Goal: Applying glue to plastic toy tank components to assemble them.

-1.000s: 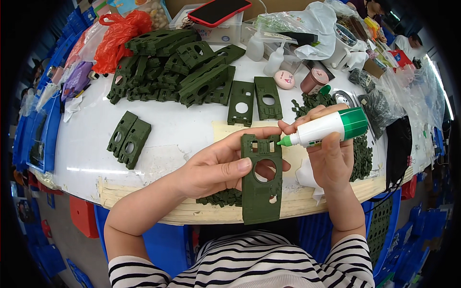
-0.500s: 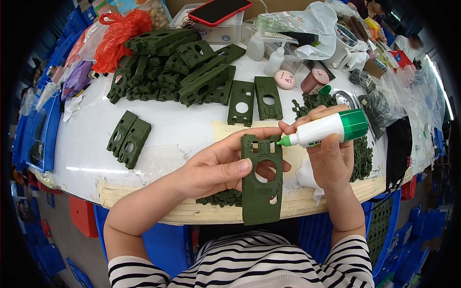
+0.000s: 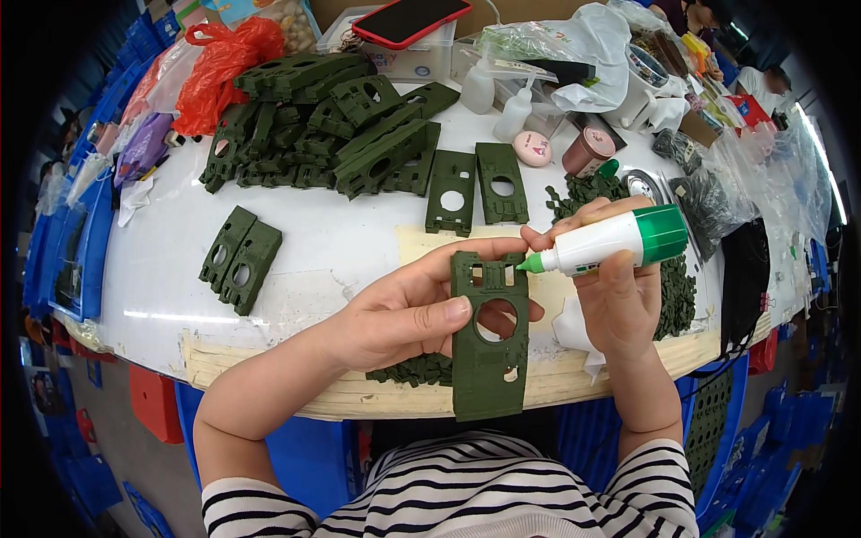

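My left hand grips a dark green plastic model hull, thumb on its face and fingers behind. The hull has a large round hole and small square openings at its far end. In my right hand is a white glue bottle with a green base, held sideways. Its green nozzle meets the hull's far right corner, beside a square opening. Just beyond my hands, two similar hulls lie side by side. Another pair of hulls rests to the left.
A heap of green hulls fills the far left of the table. Small green parts lie at the right, and more by the front edge. Behind stand squeeze bottles, a phone, a red bag and plastic bags.
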A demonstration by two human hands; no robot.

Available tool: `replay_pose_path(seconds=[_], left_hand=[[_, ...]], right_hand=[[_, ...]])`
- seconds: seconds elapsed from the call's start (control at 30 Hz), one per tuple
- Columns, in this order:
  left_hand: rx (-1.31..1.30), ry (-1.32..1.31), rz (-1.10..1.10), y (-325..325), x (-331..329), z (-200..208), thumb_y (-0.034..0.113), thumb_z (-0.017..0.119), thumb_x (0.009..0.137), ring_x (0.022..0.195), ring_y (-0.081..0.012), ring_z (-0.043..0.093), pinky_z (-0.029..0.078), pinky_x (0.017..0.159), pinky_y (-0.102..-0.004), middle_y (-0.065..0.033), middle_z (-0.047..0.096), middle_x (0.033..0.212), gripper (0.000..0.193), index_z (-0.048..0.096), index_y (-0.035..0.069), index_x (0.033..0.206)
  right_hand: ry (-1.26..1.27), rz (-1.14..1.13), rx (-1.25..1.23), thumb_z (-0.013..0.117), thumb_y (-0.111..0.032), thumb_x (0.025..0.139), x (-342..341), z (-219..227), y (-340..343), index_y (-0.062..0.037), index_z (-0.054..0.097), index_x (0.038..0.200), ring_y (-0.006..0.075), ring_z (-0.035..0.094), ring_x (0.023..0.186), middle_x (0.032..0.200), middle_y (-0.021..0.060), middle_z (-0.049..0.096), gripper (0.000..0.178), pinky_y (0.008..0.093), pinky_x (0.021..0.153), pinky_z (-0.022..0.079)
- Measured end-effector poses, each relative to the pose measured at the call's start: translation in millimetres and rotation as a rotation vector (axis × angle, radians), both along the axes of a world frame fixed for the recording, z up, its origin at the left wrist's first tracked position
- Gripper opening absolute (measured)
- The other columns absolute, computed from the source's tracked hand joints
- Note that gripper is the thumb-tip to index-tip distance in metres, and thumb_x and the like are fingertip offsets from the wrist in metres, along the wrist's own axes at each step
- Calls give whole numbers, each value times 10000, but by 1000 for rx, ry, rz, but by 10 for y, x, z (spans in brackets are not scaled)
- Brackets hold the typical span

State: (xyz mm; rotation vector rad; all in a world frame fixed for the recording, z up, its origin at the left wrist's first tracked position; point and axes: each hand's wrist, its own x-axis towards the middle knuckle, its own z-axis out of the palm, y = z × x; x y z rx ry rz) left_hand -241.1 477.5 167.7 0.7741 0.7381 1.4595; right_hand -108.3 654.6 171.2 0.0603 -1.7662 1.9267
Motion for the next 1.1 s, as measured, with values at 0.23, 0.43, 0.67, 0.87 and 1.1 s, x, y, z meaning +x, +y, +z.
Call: replay_pose_path(seconds=[0.23,0.43,0.67,0.87,1.1], left_hand=[[-5,2,2,1,-3,13,355,538,922,1099,-205,511,475,922,-386,-159,403,1336,678,221,57,1442],[13,-3,-6,-5,-3,-12,346,530,933,1062,-159,524,487,903,-354,-190,486,1269,661,216,77,1448],[13,-39,-6,-11,-7,-33,344,522,937,1083,-177,523,481,921,-368,-200,480,1277,660,207,76,1451],[27,-39,-12,2,-12,-37,338,506,945,1089,-177,522,483,921,-368,-208,494,1259,641,209,77,1449],[58,-64,-14,9,-2,-21,315,500,950,1219,-241,459,442,966,-376,-121,336,1416,638,204,37,1441]], right_hand=[[-1,-3,-3,551,-387,912,3,-1,-2,-39,420,1082,242,593,989,1004,99,505,408,512,971,450],[0,-7,-100,558,-406,905,-3,2,-30,-54,424,1076,240,599,969,993,92,504,414,513,971,448],[44,39,-56,555,-423,902,-36,23,-41,-57,438,1056,247,607,939,959,94,516,415,512,978,437],[36,32,-37,555,-421,902,-27,12,-28,-54,437,1054,252,608,941,960,102,519,414,505,981,435],[34,32,-45,572,-412,895,-26,18,-36,-56,434,1051,255,605,948,959,100,517,412,505,982,433]])
